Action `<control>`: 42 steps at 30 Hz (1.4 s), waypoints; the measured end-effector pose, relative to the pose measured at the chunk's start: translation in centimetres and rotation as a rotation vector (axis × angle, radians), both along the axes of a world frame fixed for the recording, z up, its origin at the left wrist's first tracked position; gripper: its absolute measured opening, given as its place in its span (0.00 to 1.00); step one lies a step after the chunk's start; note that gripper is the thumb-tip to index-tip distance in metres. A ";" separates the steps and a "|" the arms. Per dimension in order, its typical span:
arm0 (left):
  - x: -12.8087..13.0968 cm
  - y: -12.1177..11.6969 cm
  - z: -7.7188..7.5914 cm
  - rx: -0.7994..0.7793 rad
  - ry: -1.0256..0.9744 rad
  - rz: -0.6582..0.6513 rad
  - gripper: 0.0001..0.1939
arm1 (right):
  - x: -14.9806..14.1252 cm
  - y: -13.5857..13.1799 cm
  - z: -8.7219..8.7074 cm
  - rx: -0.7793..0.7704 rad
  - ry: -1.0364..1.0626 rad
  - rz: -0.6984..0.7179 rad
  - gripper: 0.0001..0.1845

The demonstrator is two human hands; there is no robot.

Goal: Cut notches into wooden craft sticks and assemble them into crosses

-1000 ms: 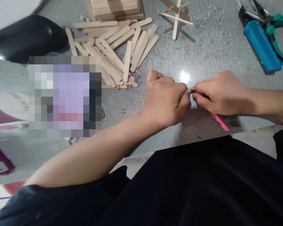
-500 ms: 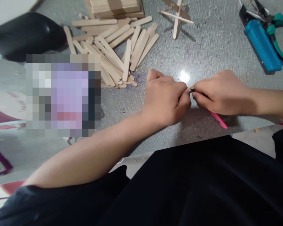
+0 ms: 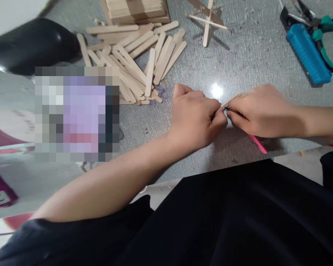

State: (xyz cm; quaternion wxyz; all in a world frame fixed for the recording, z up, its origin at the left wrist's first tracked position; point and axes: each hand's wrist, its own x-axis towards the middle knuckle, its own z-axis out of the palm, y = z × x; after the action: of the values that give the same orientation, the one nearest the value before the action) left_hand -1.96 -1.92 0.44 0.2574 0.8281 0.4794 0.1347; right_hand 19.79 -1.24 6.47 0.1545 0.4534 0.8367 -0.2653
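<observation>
My left hand [image 3: 197, 116] is closed in a pinch on a wooden craft stick [image 3: 233, 99], whose free end slants up to the right toward the other hand. My right hand [image 3: 262, 111] is wrapped around a pink-handled utility knife [image 3: 258, 143]. The knife's pink tail sticks out below the palm, and its dark tip shows between finger and thumb, against the stick. Most of the knife's body is hidden in the right hand, and the stick's other end is covered by the left fingers. Both hands are close together above the grey tabletop [image 3: 183, 162].
Loose craft sticks [image 3: 133, 62] lie in a heap, with a stacked bundle [image 3: 137, 11] behind. Joined sticks [image 3: 208, 26] stand at the back. A blue-handled tool [image 3: 308, 53] and green-handled pliers [image 3: 326, 26] lie right. A black object [image 3: 33, 46] and a pixelated patch are left.
The craft stick now shows more of its length above my right fingers, which have dipped slightly. My left thumb has shifted a little right. Both hands keep their grips.
</observation>
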 end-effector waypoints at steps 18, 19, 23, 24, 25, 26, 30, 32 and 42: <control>-0.5 0.4 0.2 -0.002 -0.056 -0.060 0.18 | 1.4 1.5 0.0 -0.089 0.173 -0.016 0.14; -0.6 0.4 0.2 -0.008 -0.060 -0.065 0.18 | 1.8 1.8 0.2 -0.124 0.211 -0.029 0.15; -0.9 0.5 0.3 -0.027 -0.046 -0.083 0.18 | 2.9 2.3 1.1 -0.255 0.412 -0.128 0.15; -0.9 0.5 0.3 -0.031 -0.037 -0.088 0.18 | 3.1 2.3 1.3 -0.259 0.483 -0.161 0.15; -1.0 0.5 0.4 -0.034 -0.029 -0.092 0.18 | 3.3 2.3 1.4 -0.236 0.558 -0.185 0.15; -0.9 0.5 0.4 -0.036 -0.025 -0.096 0.17 | 3.5 2.3 1.5 -0.173 0.620 -0.197 0.15; -0.8 0.5 0.4 -0.026 -0.061 -0.075 0.17 | 3.9 2.1 1.1 0.325 0.514 -0.085 0.15; -0.8 0.5 0.3 -0.021 -0.073 -0.065 0.17 | 3.7 1.8 0.4 0.485 0.326 0.028 0.21; -0.7 0.2 0.3 0.002 -0.054 -0.046 0.19 | 2.3 0.3 -2.9 0.469 0.256 0.145 0.32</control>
State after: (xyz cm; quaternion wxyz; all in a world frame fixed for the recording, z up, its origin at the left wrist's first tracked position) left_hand -2.65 -1.75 0.70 0.2724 0.8352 0.4531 0.1518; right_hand 22.11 -0.93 3.60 -0.0431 0.3784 0.9184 -0.1075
